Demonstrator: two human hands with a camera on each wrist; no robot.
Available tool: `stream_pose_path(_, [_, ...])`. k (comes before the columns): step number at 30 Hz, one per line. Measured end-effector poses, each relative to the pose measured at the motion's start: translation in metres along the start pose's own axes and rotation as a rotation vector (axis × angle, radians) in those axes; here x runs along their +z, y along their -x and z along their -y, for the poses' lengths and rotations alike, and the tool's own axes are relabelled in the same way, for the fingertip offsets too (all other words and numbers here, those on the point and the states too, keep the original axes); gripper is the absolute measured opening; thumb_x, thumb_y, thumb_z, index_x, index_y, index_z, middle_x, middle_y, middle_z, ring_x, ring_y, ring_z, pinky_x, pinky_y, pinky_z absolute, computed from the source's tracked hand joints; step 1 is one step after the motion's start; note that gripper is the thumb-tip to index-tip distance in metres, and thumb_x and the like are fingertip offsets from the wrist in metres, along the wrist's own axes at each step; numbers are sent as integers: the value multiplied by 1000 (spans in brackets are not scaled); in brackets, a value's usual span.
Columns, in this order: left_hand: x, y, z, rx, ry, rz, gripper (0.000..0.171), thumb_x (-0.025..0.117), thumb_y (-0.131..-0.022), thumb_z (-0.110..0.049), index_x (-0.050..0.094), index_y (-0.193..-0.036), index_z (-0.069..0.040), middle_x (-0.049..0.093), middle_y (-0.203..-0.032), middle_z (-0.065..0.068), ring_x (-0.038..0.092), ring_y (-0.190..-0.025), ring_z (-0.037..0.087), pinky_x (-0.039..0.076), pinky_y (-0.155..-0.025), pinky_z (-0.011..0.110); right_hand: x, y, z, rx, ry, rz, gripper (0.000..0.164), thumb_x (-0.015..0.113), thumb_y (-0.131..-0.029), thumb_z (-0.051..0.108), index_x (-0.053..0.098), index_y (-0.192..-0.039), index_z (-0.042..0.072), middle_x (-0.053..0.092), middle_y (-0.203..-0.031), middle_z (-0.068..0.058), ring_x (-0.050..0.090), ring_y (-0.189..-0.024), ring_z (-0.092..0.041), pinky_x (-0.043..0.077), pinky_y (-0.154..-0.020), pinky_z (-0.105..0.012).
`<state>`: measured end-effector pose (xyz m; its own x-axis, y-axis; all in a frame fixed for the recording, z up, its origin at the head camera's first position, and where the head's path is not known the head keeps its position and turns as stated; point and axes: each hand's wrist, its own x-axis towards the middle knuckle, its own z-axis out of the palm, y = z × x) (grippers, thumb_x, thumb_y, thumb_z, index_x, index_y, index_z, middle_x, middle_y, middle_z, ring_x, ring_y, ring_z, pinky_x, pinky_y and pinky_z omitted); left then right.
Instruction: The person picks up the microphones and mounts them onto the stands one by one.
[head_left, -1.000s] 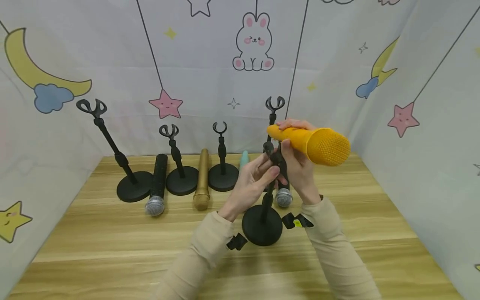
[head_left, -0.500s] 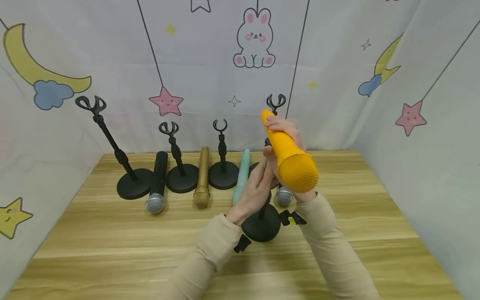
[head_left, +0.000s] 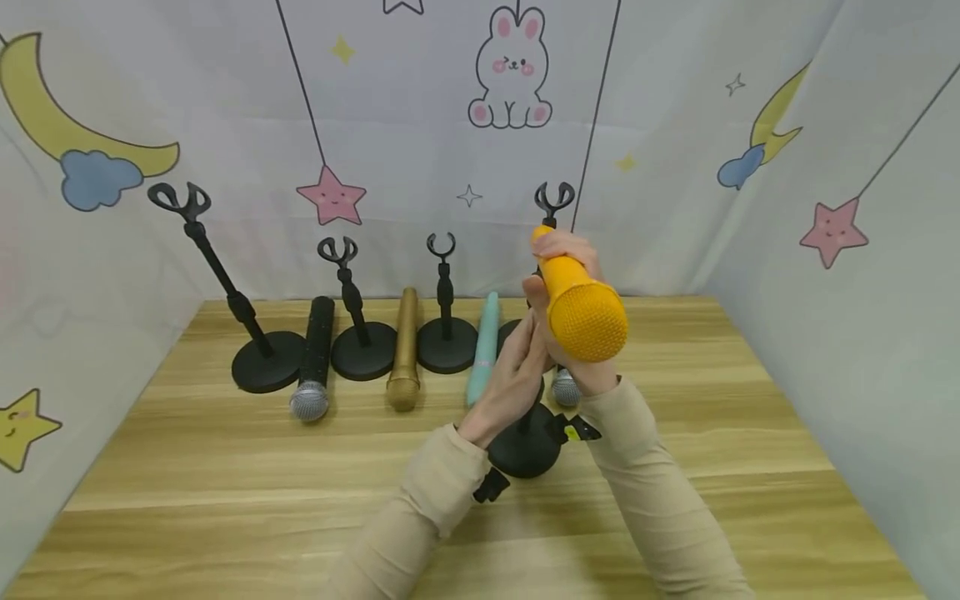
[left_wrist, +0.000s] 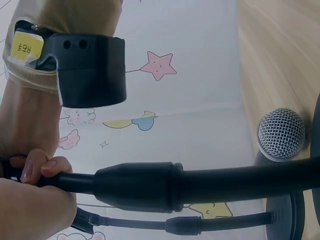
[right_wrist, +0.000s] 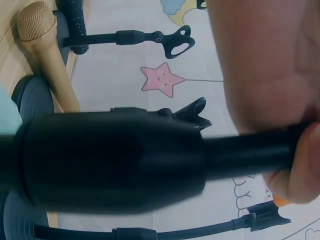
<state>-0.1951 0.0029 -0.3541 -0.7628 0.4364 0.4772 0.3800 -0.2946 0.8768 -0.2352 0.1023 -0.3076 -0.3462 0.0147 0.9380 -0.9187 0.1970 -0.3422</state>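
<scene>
My right hand (head_left: 557, 343) grips an orange microphone (head_left: 588, 321) by its handle, the mesh head facing me and tilted down. Below it, my left hand (head_left: 512, 379) holds the upper pole of a black desktop microphone stand, whose round base (head_left: 523, 454) sits on the table. The two hands meet at the top of this stand, and its clip is hidden behind them and the microphone. In the left wrist view, curled fingers (left_wrist: 46, 170) wrap the stand's pole (left_wrist: 140, 186). The right wrist view has the same pole's thick collar (right_wrist: 110, 162) close to the camera.
Behind stands a row of black microphone stands, among them a tall leaning one (head_left: 240, 307) at left. Between them lie a black microphone (head_left: 318, 350), a gold one (head_left: 405, 350), a teal one (head_left: 486, 346) and a silver-headed one (head_left: 566, 388). A printed curtain encloses the wooden table (head_left: 300, 517).
The orange microphone has swung from pointing right to pointing toward me, over the held stand. My left hand has turned against the right one, uncovering the teal microphone.
</scene>
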Motion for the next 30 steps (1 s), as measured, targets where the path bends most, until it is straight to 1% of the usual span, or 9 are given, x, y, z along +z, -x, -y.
stream_pose_path(3, [-1, 1, 0, -10, 4, -3, 64, 32, -105, -56, 42, -127, 4, 51, -115, 29, 60, -103, 4, 54, -89, 23, 3, 0, -2, 1, -4, -13, 50, 66, -98, 40, 53, -105, -9, 62, -106, -17, 59, -111, -12, 45, -109, -40])
stream_pose_path(8, [1, -2, 1, 0, 3, -19, 56, 31, -108, -49, 42, -124, 4, 51, -111, 28, 60, -98, 4, 53, -86, 22, 5, 0, -10, 23, -44, -44, 49, 68, -96, 40, 54, -100, -6, 64, -105, 10, 59, -106, -8, 46, -105, -35])
stream_pose_path(10, [2, -3, 1, 3, -5, -32, 53, 31, -109, -45, 43, -124, 5, 51, -106, 26, 58, -92, 4, 51, -82, 21, 6, 2, -11, 52, -83, -42, 51, 69, -95, 43, 55, -97, -7, 63, -103, 14, 60, -103, -7, 47, -102, -32])
stream_pose_path(14, [2, -2, 4, 2, -22, -58, 58, 33, -108, -49, 44, -126, 5, 50, -89, 15, 50, -73, 8, 44, -70, 21, 5, 9, -4, 53, -50, -29, 48, 70, -94, 43, 61, -92, -4, 68, -94, -3, 65, -95, -14, 52, -98, -30])
stream_pose_path(16, [2, -2, 6, 7, -14, -65, 65, 36, -105, -55, 44, -127, 6, 48, -85, 9, 47, -69, 9, 42, -67, 22, 2, 12, 2, 45, -14, -4, 44, 70, -95, 41, 63, -93, -3, 68, -94, -14, 67, -96, -19, 53, -99, -33])
stream_pose_path(19, [3, -1, 8, 19, 13, -49, 74, 39, -100, -61, 44, -126, 7, 47, -83, 3, 46, -67, 8, 41, -65, 21, -4, 13, 7, 68, 13, 31, 43, 69, -95, 41, 65, -95, -2, 69, -98, -20, 68, -101, -19, 52, -102, -35])
stream_pose_path(25, [1, -2, 12, 99, -21, -32, 71, 38, -100, -59, 44, -114, 11, 38, -70, 17, 34, -58, 7, 33, -58, 31, -13, 8, 10, 63, -15, 111, 34, 70, -95, 29, 65, -97, -5, 69, -100, -23, 67, -108, -15, 52, -104, -35])
stream_pose_path(28, [-5, -1, 12, 96, -79, -27, 74, 38, -100, -59, 48, -125, 10, 49, -85, 27, 48, -71, 6, 43, -68, 28, -16, 6, 9, 51, -23, 161, 23, 71, -93, 14, 64, -100, -6, 68, -105, -25, 66, -114, -14, 50, -107, -36])
stream_pose_path(30, [-9, 2, 12, 64, -130, -18, 73, 37, -101, -58, 47, -139, 4, 59, -109, 27, 59, -92, 8, 50, -83, 26, -19, 5, 8, 51, -22, 191, 21, 72, -88, 4, 64, -104, -8, 68, -111, -28, 64, -120, -11, 49, -109, -35])
